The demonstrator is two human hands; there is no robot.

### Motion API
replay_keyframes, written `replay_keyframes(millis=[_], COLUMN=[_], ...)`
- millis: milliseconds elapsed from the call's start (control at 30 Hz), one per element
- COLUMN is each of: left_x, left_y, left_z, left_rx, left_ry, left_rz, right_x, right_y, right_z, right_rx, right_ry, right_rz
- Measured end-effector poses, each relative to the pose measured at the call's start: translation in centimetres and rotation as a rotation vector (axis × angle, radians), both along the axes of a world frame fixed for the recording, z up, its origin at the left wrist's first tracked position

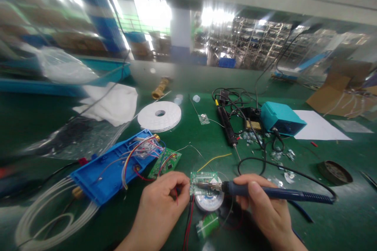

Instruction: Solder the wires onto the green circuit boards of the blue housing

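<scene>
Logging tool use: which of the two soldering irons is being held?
The blue-handled soldering iron, in the right hand with its tip at the green circuit board; the black-handled one lies unheld on the mat.

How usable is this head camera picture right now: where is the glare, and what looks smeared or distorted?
Head view: the ceiling lights glare white along the top; the far edges smear and bend, notably the plastic bag at left; the soldering iron and green circuit board near bottom centre stay fairly sharp.
</scene>
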State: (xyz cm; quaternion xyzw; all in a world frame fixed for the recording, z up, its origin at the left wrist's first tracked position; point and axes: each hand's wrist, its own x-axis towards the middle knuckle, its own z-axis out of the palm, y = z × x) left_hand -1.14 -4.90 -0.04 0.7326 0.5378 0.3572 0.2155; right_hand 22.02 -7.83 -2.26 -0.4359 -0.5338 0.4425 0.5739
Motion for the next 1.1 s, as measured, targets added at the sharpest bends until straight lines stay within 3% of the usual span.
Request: replay_keyframes(millis=[400,633,1100], left_x=[0.01,-0.08,0.22], left_y=[0.13,-0.06,-0.11], left_z=[-0.24,-0.15,-0.05], left_rx=[0.030,0.033,0.163], left_ry=[0.015,0.020,0.042], left_rz=[-0.001,-0.005,-0.008], right_x=[0.05,0.14,-0.08], right_y=[-0.18,-0.32,-0.44], right_z=[0.17,0.99,0.69], right_rx=[-0.016,0.006,0.028], right_ry=[-0.004,0.061,-0.091], right_rz=[-0.007,-0.091,-0.037])
